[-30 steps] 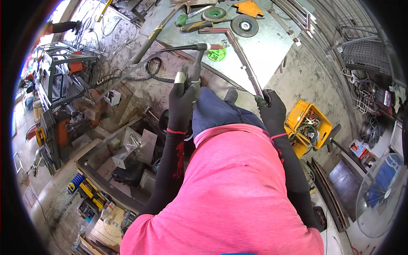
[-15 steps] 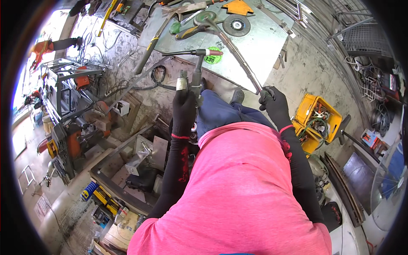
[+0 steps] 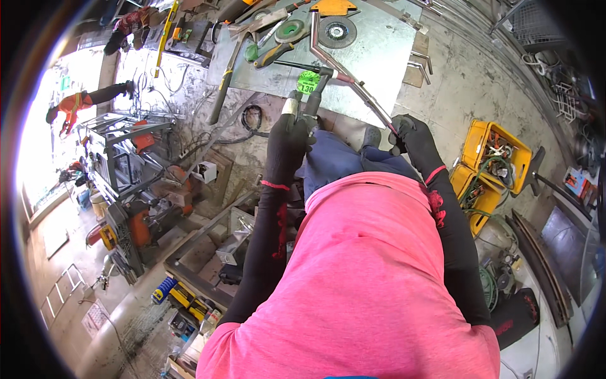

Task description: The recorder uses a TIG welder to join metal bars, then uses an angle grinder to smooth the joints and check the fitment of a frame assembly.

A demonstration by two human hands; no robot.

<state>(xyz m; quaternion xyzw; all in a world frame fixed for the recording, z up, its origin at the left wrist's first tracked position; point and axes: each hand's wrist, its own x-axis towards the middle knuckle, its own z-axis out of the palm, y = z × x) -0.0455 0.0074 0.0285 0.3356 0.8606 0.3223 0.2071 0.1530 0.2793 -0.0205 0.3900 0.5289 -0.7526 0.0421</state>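
My left hand (image 3: 287,142), in a black glove, is closed around the handle of a TIG welding torch (image 3: 319,95). The torch's long black cap points left, and its reddish nozzle points right, close to a bent metal tube (image 3: 333,64). Whether nozzle and tube touch, I cannot tell. My right hand (image 3: 413,137), also black-gloved, is closed around the near end of that tube. The tube slants up to the left over a shiny metal sheet (image 3: 379,76) and bends toward the far side. A round green sticker (image 3: 308,82) shows beside the torch head.
On the sheet lie a flap disc (image 3: 337,31), an angle grinder (image 3: 278,52), a hammer (image 3: 224,85) and an orange triangular magnet (image 3: 333,6). Yellow crates (image 3: 521,167) with cables stand right. Metal frames (image 3: 117,155) crowd the left. Another person (image 3: 76,107) in orange is farther off.
The torch head has moved right, up to the tube. In the picture, both hands and the tube sit slightly farther right, and the whole scene has shifted as the view turned.
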